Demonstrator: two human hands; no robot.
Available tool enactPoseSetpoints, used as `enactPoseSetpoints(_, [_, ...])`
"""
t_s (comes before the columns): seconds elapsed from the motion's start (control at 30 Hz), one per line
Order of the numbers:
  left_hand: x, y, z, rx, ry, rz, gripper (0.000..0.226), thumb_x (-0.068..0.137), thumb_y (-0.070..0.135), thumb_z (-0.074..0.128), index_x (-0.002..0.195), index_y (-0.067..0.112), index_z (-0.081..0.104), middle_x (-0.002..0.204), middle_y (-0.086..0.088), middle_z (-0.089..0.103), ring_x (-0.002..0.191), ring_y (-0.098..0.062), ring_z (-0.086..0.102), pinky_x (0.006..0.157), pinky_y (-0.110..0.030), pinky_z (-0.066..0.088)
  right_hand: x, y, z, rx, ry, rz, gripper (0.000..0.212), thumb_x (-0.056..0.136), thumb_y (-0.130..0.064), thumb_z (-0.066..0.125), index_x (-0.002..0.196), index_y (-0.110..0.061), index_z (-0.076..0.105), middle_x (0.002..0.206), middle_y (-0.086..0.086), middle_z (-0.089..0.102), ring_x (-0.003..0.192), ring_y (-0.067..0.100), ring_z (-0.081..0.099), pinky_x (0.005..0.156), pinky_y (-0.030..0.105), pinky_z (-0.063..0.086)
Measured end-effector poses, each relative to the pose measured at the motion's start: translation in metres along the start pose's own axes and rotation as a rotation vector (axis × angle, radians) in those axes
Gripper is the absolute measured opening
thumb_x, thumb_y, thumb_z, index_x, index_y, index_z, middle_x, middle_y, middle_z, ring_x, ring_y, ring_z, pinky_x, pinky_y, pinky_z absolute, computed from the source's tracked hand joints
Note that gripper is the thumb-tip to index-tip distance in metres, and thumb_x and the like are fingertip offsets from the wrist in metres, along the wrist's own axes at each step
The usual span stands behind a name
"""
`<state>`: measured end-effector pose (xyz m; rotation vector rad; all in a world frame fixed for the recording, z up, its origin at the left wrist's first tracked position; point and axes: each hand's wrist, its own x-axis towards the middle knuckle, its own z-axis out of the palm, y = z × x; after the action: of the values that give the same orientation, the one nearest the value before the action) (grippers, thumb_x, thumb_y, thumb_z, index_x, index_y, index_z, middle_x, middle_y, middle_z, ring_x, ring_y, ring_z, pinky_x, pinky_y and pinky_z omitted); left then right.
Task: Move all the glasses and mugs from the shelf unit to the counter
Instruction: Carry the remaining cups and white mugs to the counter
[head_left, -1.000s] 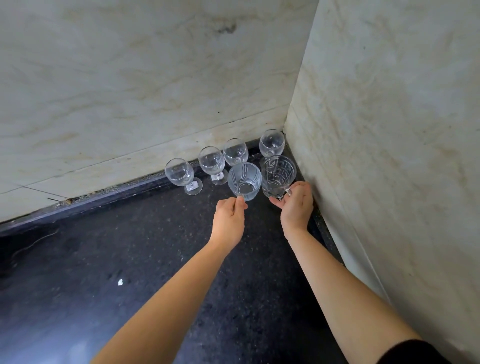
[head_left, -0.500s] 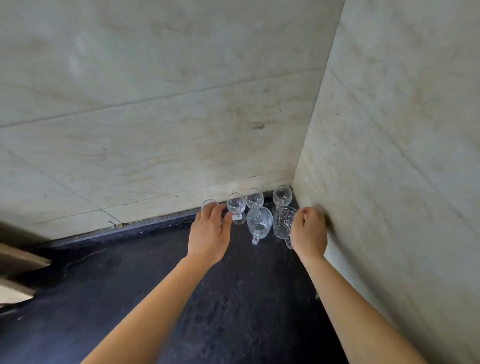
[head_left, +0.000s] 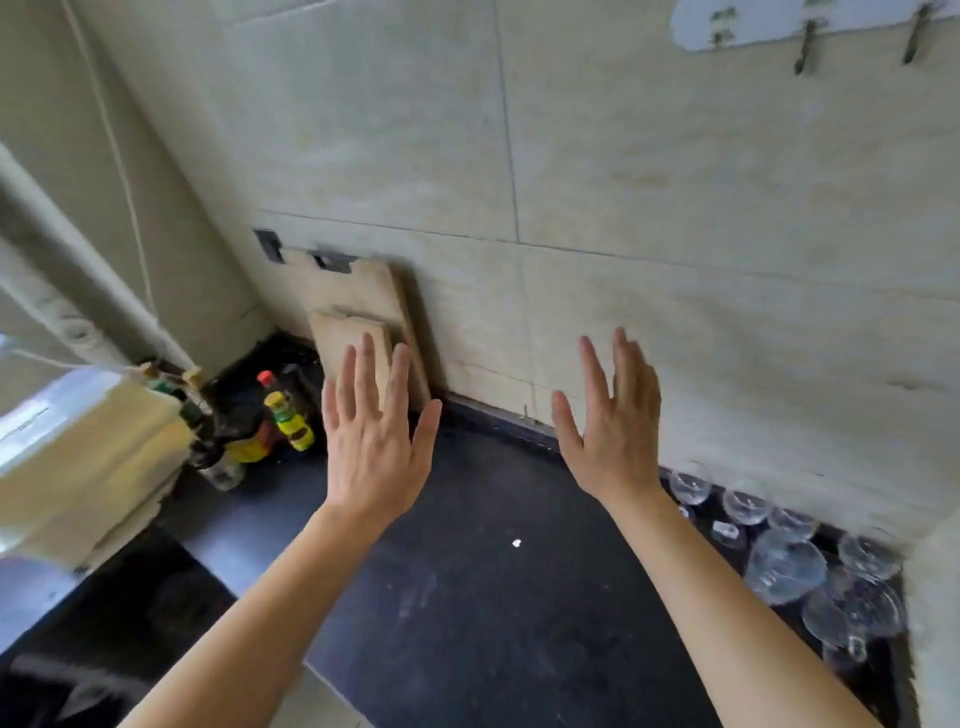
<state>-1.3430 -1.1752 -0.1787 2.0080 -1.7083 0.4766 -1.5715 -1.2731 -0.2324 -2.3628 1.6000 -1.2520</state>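
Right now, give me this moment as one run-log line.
left hand: open, empty | right hand: open, empty | glasses: clustered on black counter, right corner | cutting boards: leaning on wall

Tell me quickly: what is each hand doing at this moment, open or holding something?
Left hand: open, fingers spread, holding nothing.
Right hand: open, fingers spread, holding nothing.

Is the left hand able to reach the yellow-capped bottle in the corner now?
Probably yes. The left hand is open and empty, and the yellow-capped bottle stands just left of it on the counter, with nothing between them.
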Motion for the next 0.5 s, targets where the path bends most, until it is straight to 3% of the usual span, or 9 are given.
enactPoseSetpoints(0.2, [-0.059,-0.134,-0.085,0.135,0.079,-0.232,0.069,0.099,0.052,0.035,0.155,0.013,0.028,0.163,-0.022,0.013,0.151,-0.04,0.012,0.117,-0.062,0.017,0.006,-0.162,0.047,0.131,-0.117,-0.293,0.069,0.1,-0.045,0.049,0.16,-0.019,0.027,0.168,0.02,0.016,0.152,0.043,0.02,0.123,0.059,0.017])
enactPoseSetpoints(0.33, [-0.113,-0.235,-0.151,0.193,0.149,-0.341,0.07,0.098,0.053,0.034,0.156,0.015,0.026,0.165,-0.019,0.009,0.152,-0.037,0.006,0.118,-0.062,0.013,-0.005,-0.293,0.077,0.216,-0.119,-0.477,0.068,0.099,-0.045,0.05,0.158,-0.018,0.033,0.167,0.02,0.019,0.151,0.043,0.021,0.122,0.058,0.017])
enactPoseSetpoints(0.5, [-0.2,-0.379,-0.236,0.266,0.213,-0.483,0.07,0.098,0.053,0.033,0.157,0.016,0.022,0.166,-0.016,0.005,0.153,-0.036,0.002,0.118,-0.062,0.012,-0.053,-0.474,0.128,0.317,-0.16,-0.619,0.069,0.099,-0.046,0.047,0.16,-0.02,0.028,0.168,0.019,0.015,0.153,0.041,0.016,0.123,0.058,0.011])
